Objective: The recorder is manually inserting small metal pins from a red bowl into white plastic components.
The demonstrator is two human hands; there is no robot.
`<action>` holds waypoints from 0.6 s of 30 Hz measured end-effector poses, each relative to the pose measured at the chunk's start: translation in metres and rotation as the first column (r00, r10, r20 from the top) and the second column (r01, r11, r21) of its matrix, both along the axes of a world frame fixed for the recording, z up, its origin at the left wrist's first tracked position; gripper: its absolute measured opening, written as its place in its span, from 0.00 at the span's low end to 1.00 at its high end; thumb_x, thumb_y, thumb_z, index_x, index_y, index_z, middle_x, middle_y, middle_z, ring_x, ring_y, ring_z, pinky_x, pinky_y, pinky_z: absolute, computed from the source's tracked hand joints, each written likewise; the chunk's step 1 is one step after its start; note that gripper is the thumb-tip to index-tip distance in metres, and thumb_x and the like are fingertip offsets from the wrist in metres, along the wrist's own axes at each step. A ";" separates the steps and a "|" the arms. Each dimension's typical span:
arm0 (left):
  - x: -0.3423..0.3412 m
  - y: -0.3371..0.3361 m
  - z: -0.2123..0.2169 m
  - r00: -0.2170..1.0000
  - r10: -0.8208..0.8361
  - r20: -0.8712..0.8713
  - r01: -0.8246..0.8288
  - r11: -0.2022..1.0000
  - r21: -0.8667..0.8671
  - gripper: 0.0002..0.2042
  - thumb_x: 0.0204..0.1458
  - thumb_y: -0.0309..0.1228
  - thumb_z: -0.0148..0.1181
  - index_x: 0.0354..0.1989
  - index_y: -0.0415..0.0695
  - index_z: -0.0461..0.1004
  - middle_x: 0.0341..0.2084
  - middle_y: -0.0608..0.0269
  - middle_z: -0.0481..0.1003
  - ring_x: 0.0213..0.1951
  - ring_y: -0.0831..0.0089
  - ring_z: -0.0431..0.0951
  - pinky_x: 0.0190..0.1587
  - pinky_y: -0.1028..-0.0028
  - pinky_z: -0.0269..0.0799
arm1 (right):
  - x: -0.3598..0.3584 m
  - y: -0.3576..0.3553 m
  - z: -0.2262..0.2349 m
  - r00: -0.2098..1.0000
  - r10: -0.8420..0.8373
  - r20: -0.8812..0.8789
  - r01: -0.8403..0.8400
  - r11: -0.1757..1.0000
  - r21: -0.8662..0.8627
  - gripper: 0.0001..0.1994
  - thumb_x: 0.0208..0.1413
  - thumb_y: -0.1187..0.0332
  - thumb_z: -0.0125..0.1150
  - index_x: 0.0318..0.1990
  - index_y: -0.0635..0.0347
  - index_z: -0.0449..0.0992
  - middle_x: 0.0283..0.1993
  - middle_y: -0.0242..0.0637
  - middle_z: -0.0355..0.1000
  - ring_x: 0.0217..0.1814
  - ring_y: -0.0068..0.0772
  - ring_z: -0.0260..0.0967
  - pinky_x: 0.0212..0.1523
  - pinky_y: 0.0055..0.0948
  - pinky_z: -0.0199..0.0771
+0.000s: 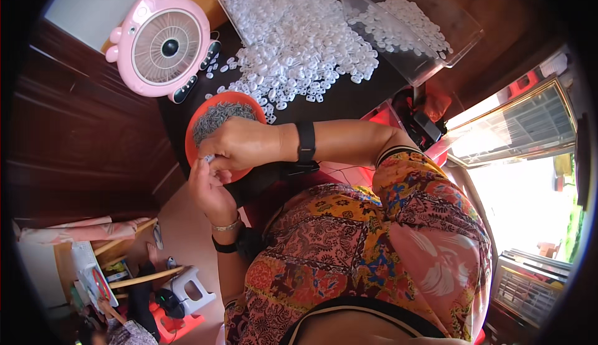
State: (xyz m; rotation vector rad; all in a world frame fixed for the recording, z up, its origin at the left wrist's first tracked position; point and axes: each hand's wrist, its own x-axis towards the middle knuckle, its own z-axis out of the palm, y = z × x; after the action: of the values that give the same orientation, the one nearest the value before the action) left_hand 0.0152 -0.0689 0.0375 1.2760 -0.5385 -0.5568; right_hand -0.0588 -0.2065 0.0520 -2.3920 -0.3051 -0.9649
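My left hand (210, 189) and my right hand (240, 143) meet over the near edge of an orange bowl (189, 142). Pinched in the fingertips of my left hand is a small white plastic piece (210, 157), mostly covered by fingers. The fingers of my right hand close in against it from above; what they grip is hidden. Many small grey metal pieces (218, 115), thin and pin-like, fill the bowl. Beyond it a large heap of small white oval plastic pieces (293, 27), some showing two holes, spreads over the dark table (389, 80).
At the far right a clear plastic bin (436, 64) lies tilted with more white pieces in it. A pink fan (165, 46) stands at the far left. Behind my left side are a grey stool (192, 290) and another person (134, 329). A bright window (523, 201) is to the right.
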 end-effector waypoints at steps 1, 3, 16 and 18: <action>0.000 0.000 0.002 0.996 -0.072 0.048 0.075 0.994 -0.073 0.14 0.60 0.34 0.41 0.28 0.39 0.69 0.20 0.62 0.71 0.21 0.77 0.66 0.25 0.78 0.59 | -0.004 -0.002 0.008 0.997 0.064 -0.032 -0.060 0.989 0.132 0.07 0.48 0.69 0.64 0.33 0.61 0.75 0.26 0.38 0.74 0.27 0.39 0.75 0.27 0.32 0.73; -0.001 0.004 0.006 0.987 -0.128 0.098 0.141 0.980 -0.141 0.15 0.61 0.35 0.40 0.29 0.39 0.68 0.21 0.61 0.71 0.22 0.77 0.67 0.26 0.78 0.59 | -0.007 0.000 0.022 0.990 0.139 -0.020 -0.126 0.945 0.303 0.06 0.49 0.73 0.65 0.32 0.65 0.75 0.24 0.37 0.75 0.24 0.29 0.76 0.25 0.25 0.72; -0.015 0.019 0.031 0.957 -0.181 0.226 0.231 0.949 -0.216 0.17 0.59 0.35 0.46 0.45 0.31 0.71 0.26 0.60 0.74 0.28 0.76 0.72 0.31 0.79 0.65 | -0.037 0.026 0.032 0.965 0.261 0.024 -0.189 0.628 0.755 0.11 0.53 0.77 0.62 0.43 0.71 0.74 0.30 0.34 0.74 0.31 0.18 0.71 0.37 0.20 0.74; -0.014 0.022 0.034 0.949 -0.183 0.256 0.238 0.950 -0.202 0.18 0.59 0.35 0.46 0.44 0.31 0.71 0.26 0.60 0.74 0.28 0.76 0.72 0.31 0.79 0.65 | -0.037 0.029 0.033 0.964 0.263 0.029 -0.193 0.625 0.756 0.11 0.53 0.77 0.62 0.43 0.71 0.74 0.29 0.34 0.74 0.31 0.18 0.72 0.37 0.20 0.74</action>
State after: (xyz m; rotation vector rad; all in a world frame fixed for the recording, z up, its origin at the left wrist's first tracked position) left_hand 0.0010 -0.0467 0.0714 1.0734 -0.9209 -0.5072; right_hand -0.0954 -0.1775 0.0851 -1.5579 -0.1238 -0.6739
